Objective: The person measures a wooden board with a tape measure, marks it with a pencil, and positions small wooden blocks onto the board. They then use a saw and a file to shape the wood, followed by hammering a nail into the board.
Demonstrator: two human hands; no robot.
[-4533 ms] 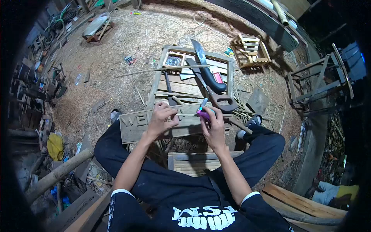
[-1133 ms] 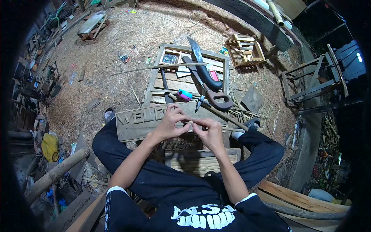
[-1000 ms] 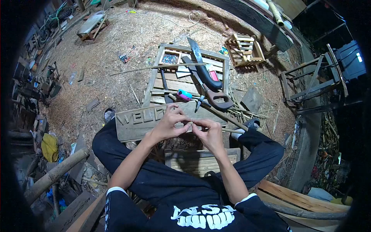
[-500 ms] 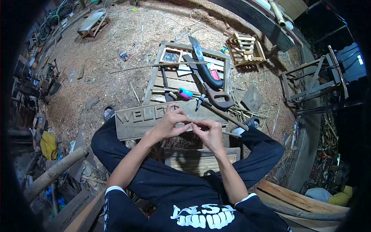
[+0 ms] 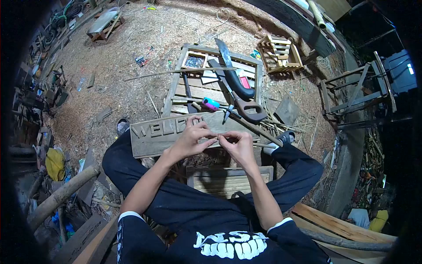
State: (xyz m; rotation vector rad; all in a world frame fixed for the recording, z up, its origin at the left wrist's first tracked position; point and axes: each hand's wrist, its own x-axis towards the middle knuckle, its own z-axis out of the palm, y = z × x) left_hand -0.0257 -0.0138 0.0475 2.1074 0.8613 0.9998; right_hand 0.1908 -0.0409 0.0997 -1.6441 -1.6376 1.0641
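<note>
My left hand (image 5: 192,137) and my right hand (image 5: 237,145) meet fingertip to fingertip over a grey wooden sign board (image 5: 154,134) with raised letters. Between the fingertips both hands pinch a small thin stick piece (image 5: 216,137); it is too small to tell more. The board lies across my knees. Just beyond the hands a pink and blue cutter (image 5: 210,104) lies on a slatted wooden pallet (image 5: 198,94).
On the pallet lie a machete with a black handle (image 5: 235,77), a hand saw (image 5: 246,110), a hammer (image 5: 187,90) and a long thin stick (image 5: 176,72). A small wooden crate (image 5: 279,55) stands at the back right. A wooden stool (image 5: 228,178) sits between my legs. Sawdust covers the ground.
4.5 s ago my right hand held the pink cutter against the stick; now the cutter lies on the pallet and both hands pinch the small piece. Over the last second they barely moved.
</note>
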